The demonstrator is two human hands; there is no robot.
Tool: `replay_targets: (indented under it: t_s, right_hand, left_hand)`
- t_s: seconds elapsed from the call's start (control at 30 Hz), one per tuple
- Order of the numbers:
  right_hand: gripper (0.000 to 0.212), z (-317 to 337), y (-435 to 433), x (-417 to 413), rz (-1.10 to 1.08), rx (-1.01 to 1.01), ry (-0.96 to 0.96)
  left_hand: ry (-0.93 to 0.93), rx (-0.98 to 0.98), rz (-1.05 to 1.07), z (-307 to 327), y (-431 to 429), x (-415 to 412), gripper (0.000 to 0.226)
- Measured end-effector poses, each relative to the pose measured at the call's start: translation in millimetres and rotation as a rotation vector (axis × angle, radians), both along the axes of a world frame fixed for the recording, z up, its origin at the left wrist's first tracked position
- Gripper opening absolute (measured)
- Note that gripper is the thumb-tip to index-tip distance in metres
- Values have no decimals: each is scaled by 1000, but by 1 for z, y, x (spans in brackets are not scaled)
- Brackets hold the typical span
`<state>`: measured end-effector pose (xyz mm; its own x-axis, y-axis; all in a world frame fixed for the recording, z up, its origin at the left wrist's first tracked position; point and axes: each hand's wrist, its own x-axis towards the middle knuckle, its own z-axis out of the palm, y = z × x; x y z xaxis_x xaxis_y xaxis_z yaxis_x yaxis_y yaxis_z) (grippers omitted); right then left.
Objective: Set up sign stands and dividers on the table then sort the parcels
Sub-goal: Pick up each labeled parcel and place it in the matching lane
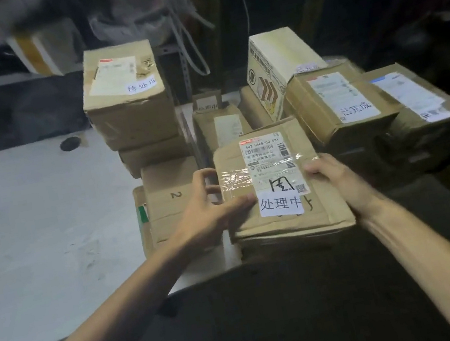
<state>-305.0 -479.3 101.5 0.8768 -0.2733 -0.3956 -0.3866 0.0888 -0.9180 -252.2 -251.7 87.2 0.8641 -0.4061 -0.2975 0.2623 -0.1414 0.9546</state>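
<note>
Parcel [280,184] gripped between left hand [208,203] and right hand [336,177], pale table [31,219], dim shelving [186,81] behind

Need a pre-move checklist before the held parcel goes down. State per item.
1. Left hand gripping the parcel at its left edge: ok.
2. Right hand gripping its right edge: ok.
3. Parcel's white tag legible: ok, reads 处理中.
4. Right box ruled out: ok, it reads 已完成.
5. Middle box behind the parcel matches the tag: cannot tell, its sign is blurred.
</note>
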Motion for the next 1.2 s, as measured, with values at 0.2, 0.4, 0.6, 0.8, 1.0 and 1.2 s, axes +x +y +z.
replay_targets:
  t_s: [0.2, 0.4, 0.6, 0.8, 1.0, 1.2]
  right_hand:
    - [36, -22, -10, 31, 199, -40, 83]
    - [48, -50, -13, 48, 213, -252, 94]
    - [89, -55, -4, 61, 419, -587, 104]
    - [82, -77, 3, 61, 733, -1014, 41]
    - [78, -79, -14, 64, 841, -1053, -4]
    - [57, -44, 3, 75, 892, -982, -206]
  left_hand:
    - [-31, 190, 54, -17, -19, 11, 73]
    - [-208, 533, -95, -22, -37, 32, 73]
    - [-354, 879, -189, -40, -53, 38, 76]
    - [-890, 1158, -347, -65, -60, 31, 58]
    - [-816, 1138, -364, -74, -55, 33, 42]
    - [-827, 1092, -162, -44, -34, 14, 47]
